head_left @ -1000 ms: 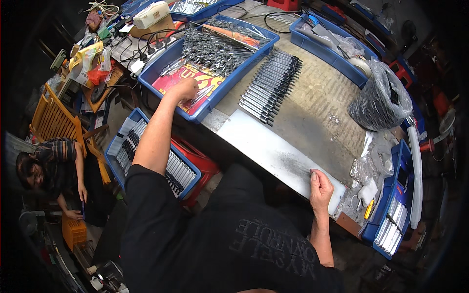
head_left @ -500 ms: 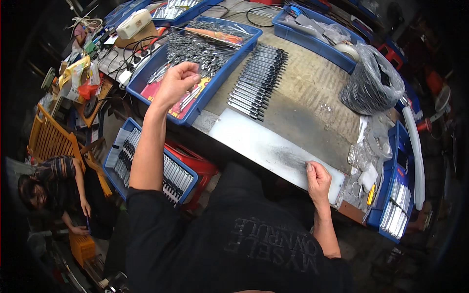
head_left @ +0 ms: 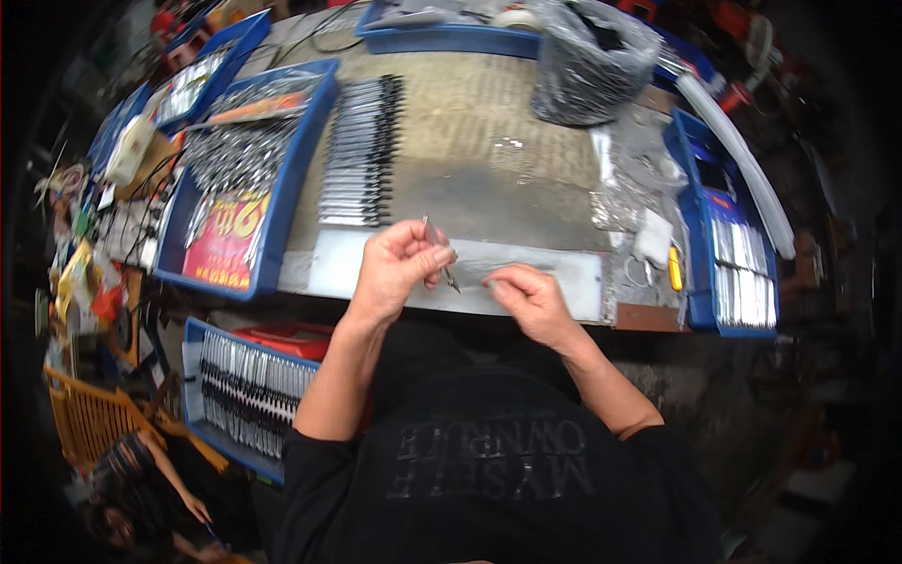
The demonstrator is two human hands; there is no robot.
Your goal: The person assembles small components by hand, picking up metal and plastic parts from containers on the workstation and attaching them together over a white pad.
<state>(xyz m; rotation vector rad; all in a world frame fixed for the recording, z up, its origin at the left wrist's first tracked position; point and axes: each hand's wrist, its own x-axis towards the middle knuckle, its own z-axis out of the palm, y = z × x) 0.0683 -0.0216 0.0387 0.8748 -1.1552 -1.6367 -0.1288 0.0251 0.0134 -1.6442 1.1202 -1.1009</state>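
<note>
My left hand (head_left: 399,268) pinches a slim silver pen part (head_left: 453,279), tilted, over the white board (head_left: 583,282) at the table's front edge. Just right of it is my right hand (head_left: 531,299), thumb and fingers pressed together; whatever may be in them is too small to make out. A gap separates the two hands. Beyond them and to the left, a row of silver pens (head_left: 352,160) with black ends lies side by side on the table. Left of that row stands a blue tray (head_left: 305,141) with many loose silver pen parts and a red and yellow printed sheet.
A blue bin of packed pens (head_left: 193,399) sits below the table at left. On the right are a grey plastic bag (head_left: 592,80), a yellow-handled tool (head_left: 675,268) and a blue box (head_left: 695,301) of silver pieces. Another person (head_left: 132,479) sits at lower left.
My left hand has come from the blue tray to above the white board, now with a pen part. My right hand has lifted toward it. The whole view has turned.
</note>
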